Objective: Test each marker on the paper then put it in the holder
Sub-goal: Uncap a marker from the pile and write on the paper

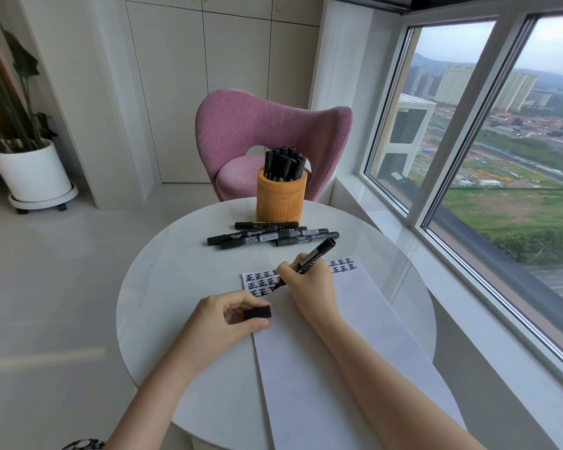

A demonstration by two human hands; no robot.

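Observation:
My right hand [307, 282] grips a black marker [316, 253] with its tip down on the long white paper [335, 345], among rows of black written characters [260, 280] at the paper's far end. My left hand [231, 315] rests on the paper's left edge and pinches the black marker cap [257, 312]. Several capped black markers [270, 237] lie in a loose pile beyond the paper. Behind them stands a wooden holder [281, 199] with several markers upright in it.
The round white table [163, 287] carries everything. A pink chair [267, 138] stands behind the table. A large window [488, 151] runs along the right side. A potted plant [30, 167] in a white pot is on the floor at far left.

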